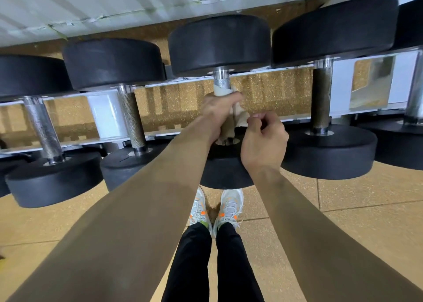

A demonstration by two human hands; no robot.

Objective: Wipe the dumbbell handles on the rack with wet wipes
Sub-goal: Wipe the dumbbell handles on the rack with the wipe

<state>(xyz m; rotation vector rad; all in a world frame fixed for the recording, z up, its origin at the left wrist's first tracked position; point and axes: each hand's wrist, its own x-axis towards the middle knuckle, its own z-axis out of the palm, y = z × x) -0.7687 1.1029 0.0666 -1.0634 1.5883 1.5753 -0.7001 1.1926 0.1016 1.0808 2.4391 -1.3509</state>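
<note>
left hand (220, 110) clenches soiled white wet wipe (223, 92) round knurled steel dumbbell handle (221, 81) to scrub | right hand (263, 139) curled beside wipe's tail, grip unclear

Black rubber dumbbell heads (219, 43) span the frame, their silver handles (132, 116) cross-hatched with knurling; the far-right handle (321, 96) is rust-brown. The rack rails (107, 112) are white. At centre, a white wet wipe (223, 92) shows beige-brown staining. The floor (366, 221) is speckled tan. At lower centre, white shoes (229, 208) flecked with orange meet black trousers (190, 267).
</note>
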